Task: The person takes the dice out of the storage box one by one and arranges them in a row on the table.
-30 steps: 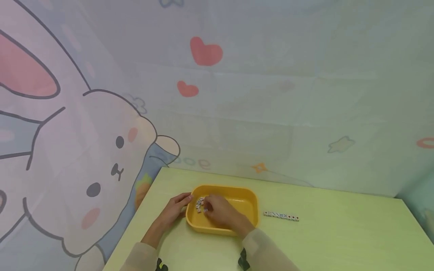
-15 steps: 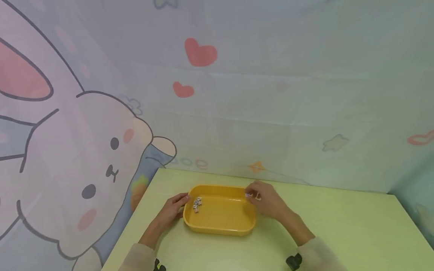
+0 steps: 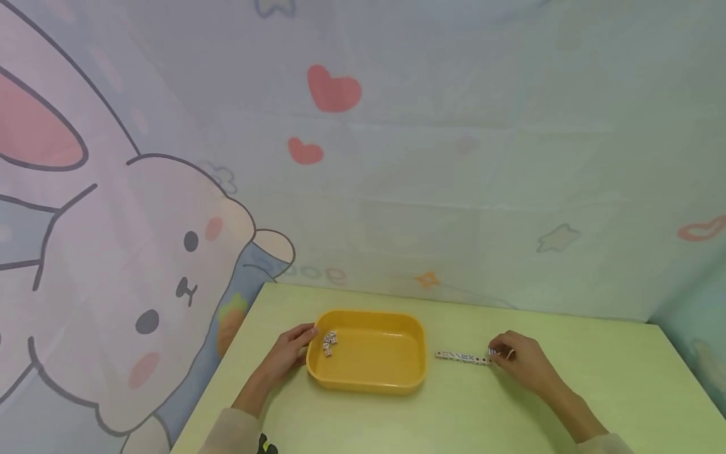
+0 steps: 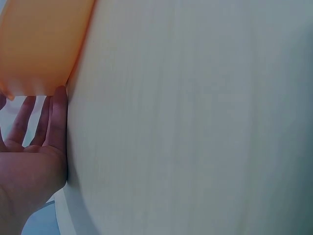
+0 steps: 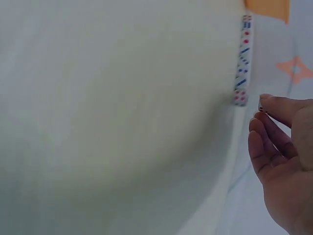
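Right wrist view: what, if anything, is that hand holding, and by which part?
The right hand pinches a small white die between its fingertips; which faces are gripped is too small to tell.

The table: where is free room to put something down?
Bare table lies right of the right hand, and on the near side of the tray, between the forearms. The tray's middle and right are bare too. Crowded: the tray's left end, loose dice inside, the left hand outside, and the dice row.

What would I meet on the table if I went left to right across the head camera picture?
Left hand, yellow rectangular tray, row of dice, right hand.
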Demonstrator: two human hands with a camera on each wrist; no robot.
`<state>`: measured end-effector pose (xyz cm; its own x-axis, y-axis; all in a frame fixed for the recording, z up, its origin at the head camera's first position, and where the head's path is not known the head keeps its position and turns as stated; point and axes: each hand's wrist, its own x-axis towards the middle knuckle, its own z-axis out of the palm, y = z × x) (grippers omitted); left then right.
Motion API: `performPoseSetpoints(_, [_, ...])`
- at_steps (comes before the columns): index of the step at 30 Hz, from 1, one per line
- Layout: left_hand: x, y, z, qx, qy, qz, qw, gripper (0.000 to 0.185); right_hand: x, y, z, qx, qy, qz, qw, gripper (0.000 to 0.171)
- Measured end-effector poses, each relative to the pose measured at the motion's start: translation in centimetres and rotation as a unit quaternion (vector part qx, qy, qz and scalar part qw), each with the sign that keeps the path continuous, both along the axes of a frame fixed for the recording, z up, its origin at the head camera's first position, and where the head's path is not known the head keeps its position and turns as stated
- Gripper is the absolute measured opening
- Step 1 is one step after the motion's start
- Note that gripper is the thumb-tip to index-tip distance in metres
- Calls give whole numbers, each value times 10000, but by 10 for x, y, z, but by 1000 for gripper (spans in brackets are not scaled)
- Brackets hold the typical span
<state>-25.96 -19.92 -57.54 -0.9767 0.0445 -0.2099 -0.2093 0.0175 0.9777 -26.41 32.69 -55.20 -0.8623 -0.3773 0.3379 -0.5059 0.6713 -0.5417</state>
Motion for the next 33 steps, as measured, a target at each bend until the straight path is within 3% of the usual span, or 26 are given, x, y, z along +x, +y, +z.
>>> performPoseSetpoints(8, [-1,0,-1,-121,-24,72,9999,57,4,17,-20,104,-142,-216,9996,16])
performPoseSetpoints(17, [2,1,-1,-44,-5,-11,10000,61,3,16,-26,93,-192,-42,9998,18])
performPoseSetpoints(27, [1,0,0,33,-10,-41,10000,61,4,13,-21,122,-397,-77,9991,23])
performPoseSetpoints(33, [3,1,3,38,12,-19,10000,59,2,-23,-3,-474,128,-153,9987,22])
